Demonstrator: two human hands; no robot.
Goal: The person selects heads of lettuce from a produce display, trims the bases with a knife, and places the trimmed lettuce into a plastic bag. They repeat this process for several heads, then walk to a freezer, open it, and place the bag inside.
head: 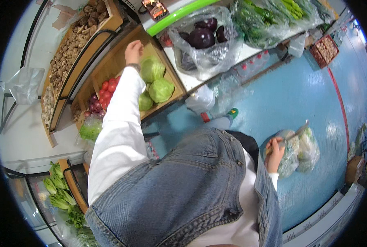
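My left hand (134, 52), wearing a dark wristband, is above the wooden produce bin, just up and left of the green cabbages (161, 90). Its fingers are curled and no item shows in it. Red tomatoes (108, 89) and purple onions (94, 104) lie in the same bin, beside my left forearm. On the right, my right hand (274, 155) is closed on clear plastic bags of vegetables (306, 151), which hang over the blue floor. A blurred grey strip, its nature unclear, sticks out from that hand. My palm and the bags' grip are partly hidden.
Mushrooms (69, 55) fill a raised wooden shelf at left. Bagged eggplants (202, 37) and bagged green vegetables (263, 23) lie on the white counter. Below it stand bottles (252, 64) and a white bag (201, 98). A red basket (324, 51) stands farther right. Leafy lettuce (60, 191) is at lower left.
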